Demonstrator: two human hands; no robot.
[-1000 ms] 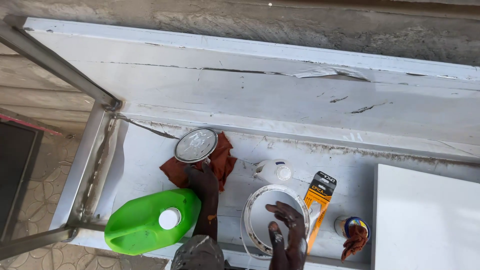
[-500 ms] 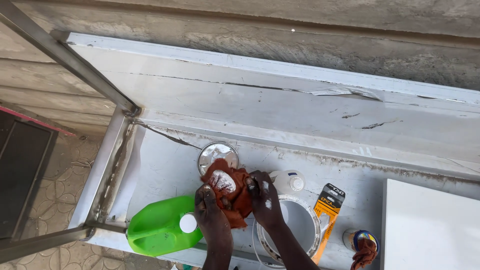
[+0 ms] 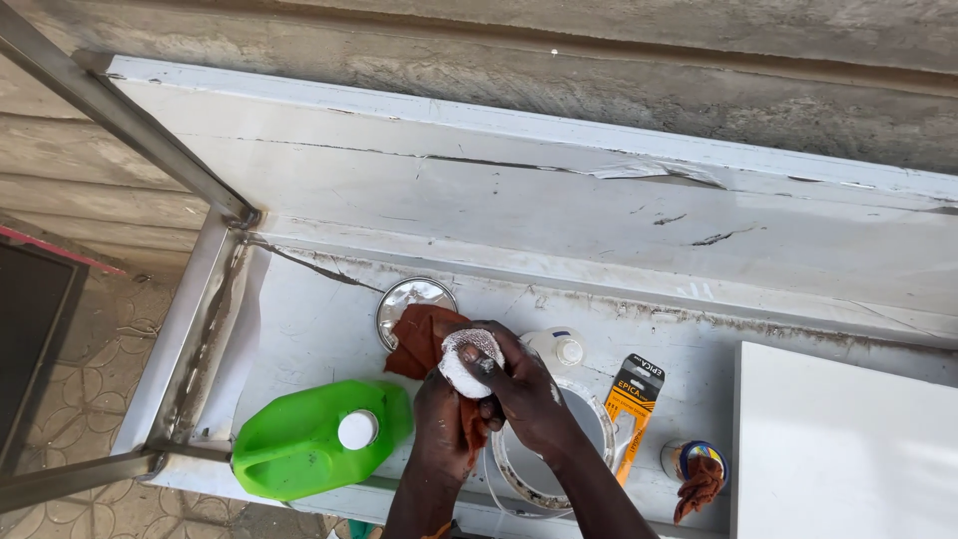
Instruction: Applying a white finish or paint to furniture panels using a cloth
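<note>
Both hands meet at lower centre — the left hand [image 3: 441, 419] and right hand [image 3: 524, 389] closed together around a rust-red rag [image 3: 424, 339], its white-smeared wad gripped between them. Beneath sits a white-rimmed paint can [image 3: 599, 424] — green jug [image 3: 299, 444] at lower left.

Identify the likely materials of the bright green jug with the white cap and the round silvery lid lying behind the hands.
Bright green jug: probably moulded plastic, with uniform colour and soft sheen. Round silvery lid: likely thin metal, going by its mirror-like glare and pressed rim, smeared white.
</note>
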